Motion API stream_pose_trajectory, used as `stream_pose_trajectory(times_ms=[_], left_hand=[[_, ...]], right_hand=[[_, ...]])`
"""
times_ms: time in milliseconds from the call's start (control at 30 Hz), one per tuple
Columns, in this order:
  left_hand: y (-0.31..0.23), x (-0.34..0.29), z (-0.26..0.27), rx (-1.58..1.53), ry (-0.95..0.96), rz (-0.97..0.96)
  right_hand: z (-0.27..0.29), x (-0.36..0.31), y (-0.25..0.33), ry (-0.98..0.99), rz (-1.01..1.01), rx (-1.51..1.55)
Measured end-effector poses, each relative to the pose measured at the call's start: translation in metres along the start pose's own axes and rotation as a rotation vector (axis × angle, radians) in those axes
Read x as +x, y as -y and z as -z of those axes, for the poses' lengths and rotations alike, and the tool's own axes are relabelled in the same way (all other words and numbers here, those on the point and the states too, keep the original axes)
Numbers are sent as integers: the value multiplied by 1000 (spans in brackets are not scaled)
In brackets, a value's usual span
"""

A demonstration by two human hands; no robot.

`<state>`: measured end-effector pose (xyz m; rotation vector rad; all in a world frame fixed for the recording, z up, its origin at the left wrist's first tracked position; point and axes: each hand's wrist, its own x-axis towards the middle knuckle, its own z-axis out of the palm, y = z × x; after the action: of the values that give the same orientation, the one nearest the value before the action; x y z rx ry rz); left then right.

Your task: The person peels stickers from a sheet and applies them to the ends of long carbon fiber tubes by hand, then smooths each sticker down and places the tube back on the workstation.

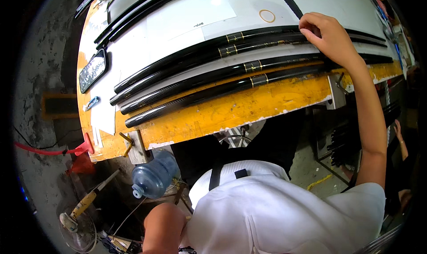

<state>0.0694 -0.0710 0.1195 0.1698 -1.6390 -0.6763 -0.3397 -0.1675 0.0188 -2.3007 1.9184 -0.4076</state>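
Observation:
My right hand (327, 36) is over the right part of several glossy black tubes, its fingers curled with the thumb near the index finger. A flat black strip (288, 2) runs from the table's far edge down to those fingers. Whether they pinch it or something else, I cannot tell. Beneath the hand, the tubes (187, 82) lie side by side along the near side of the table, with gold bands and markings near their middles. Of my left arm (164, 227) only a bent part shows at the lower edge; the left hand is out of view.
The yellow-edged table (222, 116) has metal clamps (135, 147) at its front. A phone (93, 70), a small blue tool (91, 103) and a tan ring (267, 16) lie on it. Below stand a water jug (155, 174) and a fan (78, 231). Another person's hand (398, 129) shows at right.

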Motion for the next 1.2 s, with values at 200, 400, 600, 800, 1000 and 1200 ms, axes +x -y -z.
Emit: stream_pose_trajectory(times_ms=[200,400,600,800,1000,1200], left_hand=[[-22,0,-7,89,-57,-64],[-20,-6,-5,221,-175,-113],[16,-40,-16,505,-424,98],[49,-61,-24,725,99,444],[92,-41,-23,1112,409,254],[181,3,13,1103,577,456]], right_hand=[[-6,-8,-15,-106,225,-179],[-5,-11,-37,-150,160,-202],[-7,23,-51,144,47,-201],[-14,32,-44,187,65,-224],[-5,12,-44,100,101,-274],[-4,16,-27,168,76,-261]])
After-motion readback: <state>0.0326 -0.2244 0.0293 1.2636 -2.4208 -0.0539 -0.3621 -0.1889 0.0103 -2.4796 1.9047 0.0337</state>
